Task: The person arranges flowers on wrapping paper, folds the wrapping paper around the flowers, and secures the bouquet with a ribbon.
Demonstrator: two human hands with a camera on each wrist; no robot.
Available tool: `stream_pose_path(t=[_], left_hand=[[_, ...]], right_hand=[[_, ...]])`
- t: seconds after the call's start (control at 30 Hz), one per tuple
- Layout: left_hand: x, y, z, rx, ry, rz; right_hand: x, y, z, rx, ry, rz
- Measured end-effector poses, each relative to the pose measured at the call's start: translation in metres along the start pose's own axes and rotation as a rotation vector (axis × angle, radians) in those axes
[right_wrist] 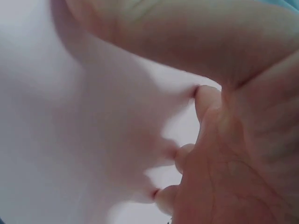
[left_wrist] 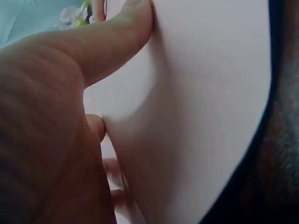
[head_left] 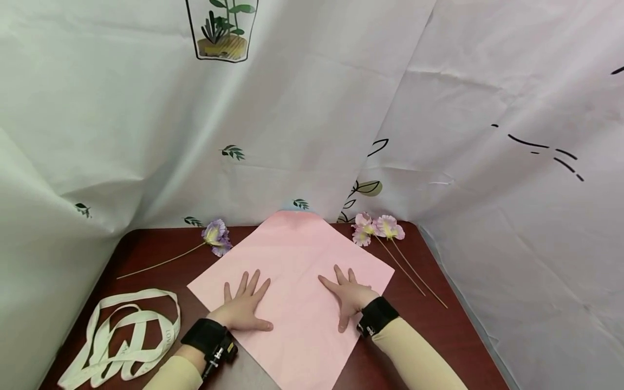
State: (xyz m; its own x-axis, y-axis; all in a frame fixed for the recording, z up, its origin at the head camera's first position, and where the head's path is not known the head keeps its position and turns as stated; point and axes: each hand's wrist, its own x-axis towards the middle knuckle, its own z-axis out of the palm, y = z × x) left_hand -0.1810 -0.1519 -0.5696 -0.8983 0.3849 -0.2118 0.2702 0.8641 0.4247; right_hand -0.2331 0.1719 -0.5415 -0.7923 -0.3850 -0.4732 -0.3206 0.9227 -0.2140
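Observation:
A pink square sheet (head_left: 297,303) lies on the dark red table with one corner toward me, its far corner reaching the curtain behind. My left hand (head_left: 242,306) rests on its left part with the fingers spread. On the right part my right hand (head_left: 352,297) presses down, fingers spread as well. In the left wrist view the thumb (left_wrist: 112,42) touches the pale sheet (left_wrist: 201,93). The right wrist view has several fingertips (right_wrist: 208,100) pressed against the sheet (right_wrist: 70,140).
Left of the sheet lie a purple flower (head_left: 216,236) with a thin stem and a loose heap of white ribbon (head_left: 138,355). Two pink flowers (head_left: 388,227) with long stems lie at the right. A white printed curtain (head_left: 292,108) hangs around the table (head_left: 439,336).

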Motion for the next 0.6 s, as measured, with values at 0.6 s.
stream_pose_path(t=[0.6], left_hand=[[0.011, -0.022, 0.001, 0.021, -0.010, 0.097]], right_hand=[[0.024, 0.013, 0.006, 0.057, 0.120, -0.057]])
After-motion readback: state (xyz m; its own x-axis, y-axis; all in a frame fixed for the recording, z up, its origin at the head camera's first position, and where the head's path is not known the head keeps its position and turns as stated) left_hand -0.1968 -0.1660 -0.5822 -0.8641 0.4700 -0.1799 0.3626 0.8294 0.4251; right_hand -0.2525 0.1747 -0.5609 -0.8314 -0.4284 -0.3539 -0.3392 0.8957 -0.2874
